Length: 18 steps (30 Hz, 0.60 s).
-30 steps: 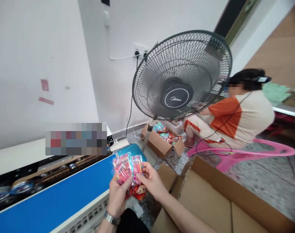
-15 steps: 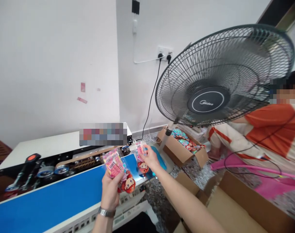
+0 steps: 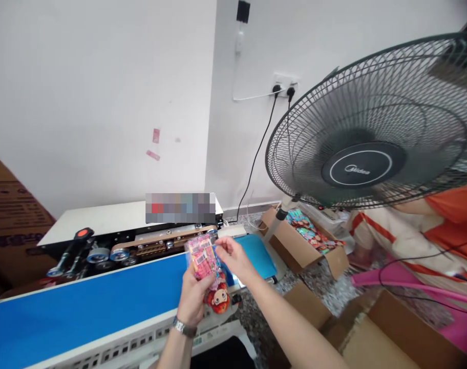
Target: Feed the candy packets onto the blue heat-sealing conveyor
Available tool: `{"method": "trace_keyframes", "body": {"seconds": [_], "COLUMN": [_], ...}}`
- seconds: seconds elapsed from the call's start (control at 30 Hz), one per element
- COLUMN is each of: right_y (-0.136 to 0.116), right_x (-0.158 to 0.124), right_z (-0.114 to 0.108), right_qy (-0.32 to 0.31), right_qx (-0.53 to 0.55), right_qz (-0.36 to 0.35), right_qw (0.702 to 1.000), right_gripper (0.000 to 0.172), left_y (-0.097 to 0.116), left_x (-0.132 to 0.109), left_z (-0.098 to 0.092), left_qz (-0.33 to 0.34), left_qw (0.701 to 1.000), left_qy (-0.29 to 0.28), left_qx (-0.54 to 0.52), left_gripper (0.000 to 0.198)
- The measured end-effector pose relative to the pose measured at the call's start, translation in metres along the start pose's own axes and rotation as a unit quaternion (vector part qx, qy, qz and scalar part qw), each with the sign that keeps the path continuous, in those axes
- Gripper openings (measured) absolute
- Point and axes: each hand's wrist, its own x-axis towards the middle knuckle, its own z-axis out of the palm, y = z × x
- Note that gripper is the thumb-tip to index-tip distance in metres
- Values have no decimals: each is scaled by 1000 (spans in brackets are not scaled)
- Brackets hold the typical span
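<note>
My left hand (image 3: 195, 294) is closed around a small stack of pink plastic packets (image 3: 205, 264), thumb on top. The packets carry barcode labels and a cartoon figure with red hair at the lower end. At the stack's upper right edge, my right hand (image 3: 235, 261) is closed in a pinch on a packet edge; its fingers hide most of what they grip. Both hands are over the near right end of a blue conveyor belt (image 3: 114, 297), which belongs to a machine with rollers and a brown drive belt (image 3: 160, 240).
A large fan (image 3: 360, 164) stands to the right. Behind its pole, an open carton (image 3: 285, 248) holds colourful packets. Another open cardboard box (image 3: 402, 328) is at lower right, near a pink plastic item (image 3: 421, 302). A person in orange and cream clothing (image 3: 395, 236) sits beyond.
My right hand has brought its packet left against the stack in my left hand; earlier the two were apart. The camera view has turned left, so the scene appears shifted right.
</note>
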Motion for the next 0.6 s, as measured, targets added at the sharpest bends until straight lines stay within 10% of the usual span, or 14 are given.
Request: {"method": "trace_keyframes", "body": {"seconds": [0.6], "right_y": [-21], "right_x": [-19], "right_z": [-26], "right_qy": [-13], "right_qx": [169], "right_qz": [26], "right_qw": [985], "right_gripper": [30], "left_y": [-2], "left_x": [-6], "left_z": [13], "left_qz": [-13], "left_qw": [998], "left_qy": [-57], "left_qx": [-13], "left_gripper": [40]}}
